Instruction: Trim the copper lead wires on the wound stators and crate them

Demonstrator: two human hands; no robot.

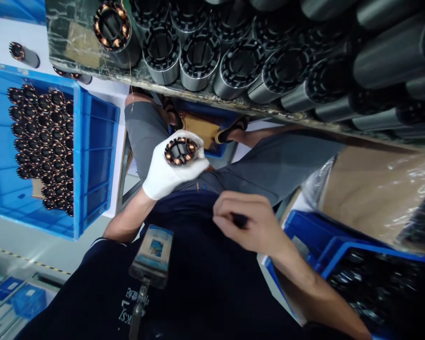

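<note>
Nearest the camera, the bare right hand point(250, 225) is curled shut, pinching something small and dark — too blurred to name. Beyond it, over the lap, the gloved left hand point(172, 167) wraps the wound stator point(180, 150) by its steel barrel. It looks heavy and rigid, but the copper windings seem fragile — better gripped by the sides.

Even, fairly bright indoor light on the left; the right side falls dim. Soft motion blur on the bare right hand point(250, 225). Wide-angle bending at edges; glare on plastic wrap point(393, 189).
</note>
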